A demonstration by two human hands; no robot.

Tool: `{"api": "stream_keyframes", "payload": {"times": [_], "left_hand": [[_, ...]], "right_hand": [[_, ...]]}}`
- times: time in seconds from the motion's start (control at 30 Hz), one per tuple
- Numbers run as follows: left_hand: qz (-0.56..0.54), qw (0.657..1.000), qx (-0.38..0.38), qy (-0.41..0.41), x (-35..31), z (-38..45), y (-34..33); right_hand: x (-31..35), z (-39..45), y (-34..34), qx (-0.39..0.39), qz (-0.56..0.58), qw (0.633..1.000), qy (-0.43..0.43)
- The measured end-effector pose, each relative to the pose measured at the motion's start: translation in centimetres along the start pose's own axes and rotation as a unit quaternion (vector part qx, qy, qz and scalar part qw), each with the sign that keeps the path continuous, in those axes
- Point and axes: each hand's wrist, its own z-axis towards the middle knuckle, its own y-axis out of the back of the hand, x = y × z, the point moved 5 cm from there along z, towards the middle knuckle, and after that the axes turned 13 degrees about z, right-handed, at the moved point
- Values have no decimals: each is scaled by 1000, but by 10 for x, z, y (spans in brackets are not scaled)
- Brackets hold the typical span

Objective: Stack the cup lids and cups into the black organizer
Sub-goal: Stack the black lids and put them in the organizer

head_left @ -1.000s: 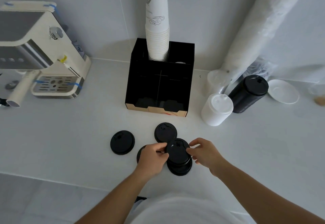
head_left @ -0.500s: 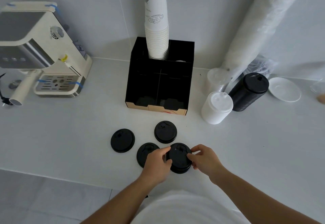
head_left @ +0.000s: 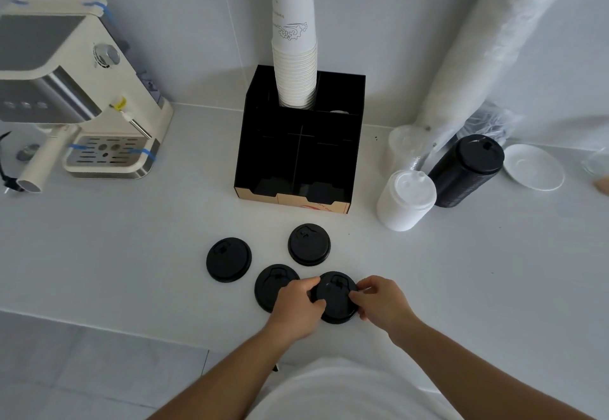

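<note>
We have lowered the lid stack (head_left: 335, 297) flat onto the surface (head_left: 131, 248); our left hand (head_left: 296, 304) and right hand (head_left: 382, 301) pinch its opposite rims, sip tab facing the black organizer (head_left: 298, 142). Three loose lids (head_left: 309, 244) lie left and beyond.

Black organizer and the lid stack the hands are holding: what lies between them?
In the head view, one loose black lid lies on the counter between the black organizer and the held lid stack; otherwise bare counter.
</note>
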Motion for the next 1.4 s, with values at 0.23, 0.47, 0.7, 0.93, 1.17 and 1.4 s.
{"api": "stream_keyframes", "payload": {"times": [0.23, 0.47, 0.7, 0.93, 1.17, 1.4], "left_hand": [[-47, 998, -39, 3, -7, 0, 11], [-92, 992, -87, 23, 3, 5, 27], [-188, 974, -113, 62, 12, 9, 42], [-206, 969, -112, 79, 15, 20, 54], [-171, 970, -130, 111, 16, 39, 71], [-91, 985, -105, 104, 7, 57, 77]], "right_hand": [[0, 2, 1, 17, 122, 990, -67], [19, 3, -5, 39, 149, 987, -54], [59, 12, -16, 39, 44, 998, 37], [85, 26, -26, 24, 1, 997, 78], [107, 47, -40, 15, -8, 997, 81], [114, 63, -47, 6, -14, 997, 75]]}}
